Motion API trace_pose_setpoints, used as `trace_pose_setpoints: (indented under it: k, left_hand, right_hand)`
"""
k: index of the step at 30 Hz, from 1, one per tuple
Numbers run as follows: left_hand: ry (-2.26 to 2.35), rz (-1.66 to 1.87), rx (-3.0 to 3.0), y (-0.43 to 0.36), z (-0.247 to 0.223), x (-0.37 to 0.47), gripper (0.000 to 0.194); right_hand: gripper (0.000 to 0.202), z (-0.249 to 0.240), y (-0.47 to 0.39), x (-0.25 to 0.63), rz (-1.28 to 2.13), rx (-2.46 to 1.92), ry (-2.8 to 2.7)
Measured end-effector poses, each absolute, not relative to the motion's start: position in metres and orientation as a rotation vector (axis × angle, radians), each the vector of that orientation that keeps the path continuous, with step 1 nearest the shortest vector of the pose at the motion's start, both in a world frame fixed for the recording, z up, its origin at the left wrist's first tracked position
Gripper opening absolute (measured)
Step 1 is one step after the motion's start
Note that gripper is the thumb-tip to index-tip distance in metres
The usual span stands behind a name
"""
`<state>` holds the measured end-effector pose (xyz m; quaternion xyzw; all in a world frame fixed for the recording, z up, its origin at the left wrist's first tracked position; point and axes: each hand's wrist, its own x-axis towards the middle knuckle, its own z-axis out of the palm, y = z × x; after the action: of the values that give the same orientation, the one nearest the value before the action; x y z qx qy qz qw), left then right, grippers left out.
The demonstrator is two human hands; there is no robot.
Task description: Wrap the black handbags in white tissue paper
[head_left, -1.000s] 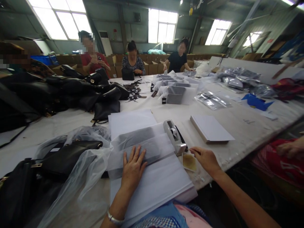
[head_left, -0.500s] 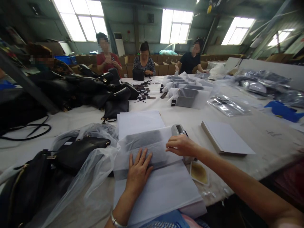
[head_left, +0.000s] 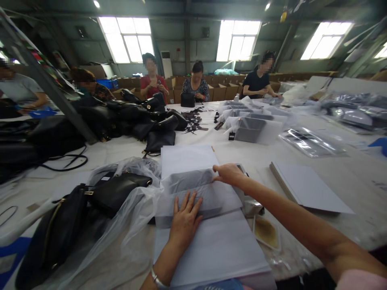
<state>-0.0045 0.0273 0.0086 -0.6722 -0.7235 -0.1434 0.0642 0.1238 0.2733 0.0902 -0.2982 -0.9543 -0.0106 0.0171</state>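
Note:
My left hand [head_left: 185, 219] lies flat, fingers spread, on a grey item wrapped in white tissue paper [head_left: 193, 192]. That bundle rests on a stack of white tissue sheets [head_left: 211, 245] at the table's near edge. My right hand [head_left: 227, 174] reaches across and pinches the upper right edge of the tissue wrap. Just behind that hand a tape dispenser [head_left: 249, 201] is mostly hidden. A small yellow sponge dish [head_left: 266, 233] sits to the right of the sheets.
Black handbags in clear plastic [head_left: 99, 197] lie to the left, more black bags [head_left: 133, 117] farther back. A white pad [head_left: 305, 187] lies on the right. Wrapped items [head_left: 254, 129] and plastic sleeves [head_left: 311, 141] fill the far table. Several people sit at the far end.
My right hand moved from beside the tape dispenser up and left onto the tissue wrap's edge. My left hand stayed pressed on the bundle. The view shifted left.

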Motion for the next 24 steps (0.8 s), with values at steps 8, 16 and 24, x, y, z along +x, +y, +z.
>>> trace_pose_setpoints:
  k: [8,16,24]
  left_hand:
    - [-2.151,-0.474,-2.012,0.026,0.004,-0.004,0.054]
    - [-2.145,-0.427,-2.030,0.025,0.005,-0.004,0.053]
    - [-2.158,-0.412,-2.041,0.025,0.006,-0.004,0.054]
  right_hand:
    - [0.029,0.069,0.256,0.233,0.006,-1.238,-2.429]
    - [0.033,0.026,0.214,0.278,0.880,-1.470,-1.898]
    - [0.029,0.050,0.169,0.272,1.020,-1.321,-1.398]
